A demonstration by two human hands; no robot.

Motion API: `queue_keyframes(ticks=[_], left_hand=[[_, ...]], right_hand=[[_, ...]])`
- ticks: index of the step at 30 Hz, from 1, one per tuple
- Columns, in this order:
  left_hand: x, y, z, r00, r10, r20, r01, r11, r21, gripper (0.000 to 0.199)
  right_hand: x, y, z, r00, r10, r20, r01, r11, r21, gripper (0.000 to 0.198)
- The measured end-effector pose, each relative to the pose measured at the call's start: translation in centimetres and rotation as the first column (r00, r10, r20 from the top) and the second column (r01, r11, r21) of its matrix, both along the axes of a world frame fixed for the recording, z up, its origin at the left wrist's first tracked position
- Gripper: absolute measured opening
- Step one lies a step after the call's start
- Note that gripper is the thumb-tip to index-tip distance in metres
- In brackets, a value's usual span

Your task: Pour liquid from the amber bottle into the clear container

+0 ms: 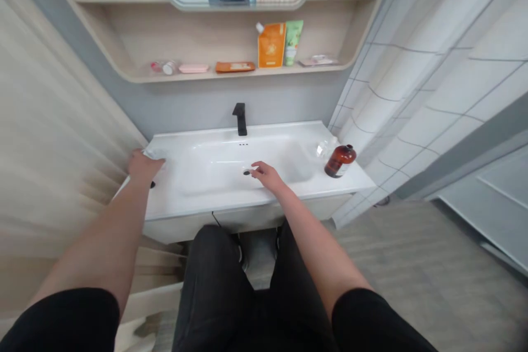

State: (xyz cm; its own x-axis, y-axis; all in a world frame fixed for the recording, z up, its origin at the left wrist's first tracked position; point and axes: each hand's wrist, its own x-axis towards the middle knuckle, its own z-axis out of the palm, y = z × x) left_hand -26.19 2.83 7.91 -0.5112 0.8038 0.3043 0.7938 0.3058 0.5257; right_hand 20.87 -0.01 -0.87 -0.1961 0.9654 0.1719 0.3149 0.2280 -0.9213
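My left hand (142,165) is at the left end of the white washbasin (177,206), its fingers closed over a clear, crumpled-looking plastic item (154,153) whose kind I cannot make out. Just below that hand, a small black object (152,185) shows partly on the counter. Over the basin, next to the dark drain hole (246,172), hovers my right hand (267,175). Its fingers are loosely bent and apart, with nothing visible in them.
A brown bottle (340,161) and a clear bottle (325,147) stand at the counter's right end. Behind the basin rises a black faucet (240,119). Above it, a wooden shelf (165,78) holds an orange pouch (271,45), a green tube (292,42) and small items. Curtain (61,121) on the left.
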Motion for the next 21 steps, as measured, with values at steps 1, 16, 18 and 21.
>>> queue_keyframes(ticks=[1,16,18,21], left_hand=[[0.2,0.4,0.0,0.999,0.03,0.015,-0.031,1.0,0.004,0.08],[12.5,-5.6,-3.5,0.899,-0.364,-0.244,0.422,0.87,0.255,0.043],[16.0,-6.7,-5.3,0.807,-0.527,-0.266,0.56,0.826,0.062,0.046],[19.3,-7.0,-7.2,0.746,-0.617,-0.251,0.595,0.787,-0.165,0.054]], right_hand=[[0.0,0.1,-0.1,1.0,0.001,-0.007,-0.001,1.0,-0.01,0.035],[-0.3,0.1,0.9,0.994,0.012,0.107,-0.003,0.997,-0.083,0.027],[-0.4,-0.4,1.3,0.983,-0.007,0.185,0.011,1.0,-0.024,0.024],[-0.7,-1.4,2.3,0.949,-0.046,0.313,0.024,0.997,0.073,0.02]])
